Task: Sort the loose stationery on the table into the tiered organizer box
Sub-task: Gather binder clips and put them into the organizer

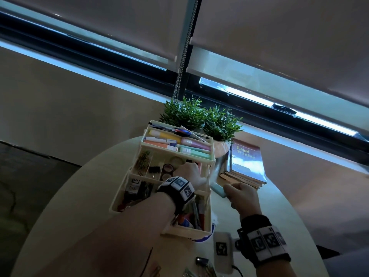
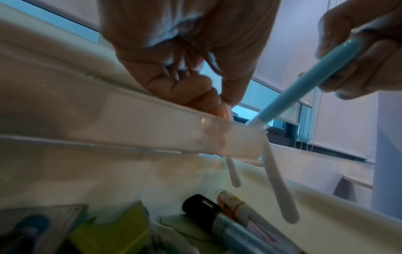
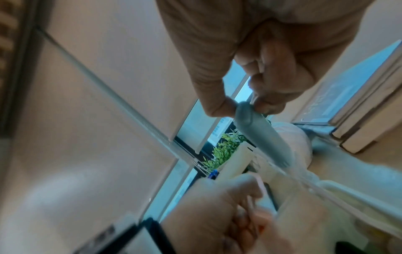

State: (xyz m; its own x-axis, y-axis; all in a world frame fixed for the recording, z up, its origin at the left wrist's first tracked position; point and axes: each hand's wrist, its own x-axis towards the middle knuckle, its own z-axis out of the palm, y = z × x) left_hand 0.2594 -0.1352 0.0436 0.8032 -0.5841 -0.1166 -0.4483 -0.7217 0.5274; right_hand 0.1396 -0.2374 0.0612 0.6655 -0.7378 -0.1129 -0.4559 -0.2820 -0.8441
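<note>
While the right hand [image 1: 242,194] pinches the teal pen [image 1: 219,190] just right of the organizer box [image 1: 207,214], its long axis points left toward the middle tier, where the left hand [image 1: 191,173] pinches something unclear.

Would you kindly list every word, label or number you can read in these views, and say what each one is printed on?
"Legal Writing": cover of the top book in the stack beside the cream tiered organizer box.
Small black-and-white label on a dark item in the organizer's lower left tray: too blurred to read.
Black-and-white square marker patterns on both wristbands and on the white device: patterns, no words.
Wrist views: nothing legible.
</note>
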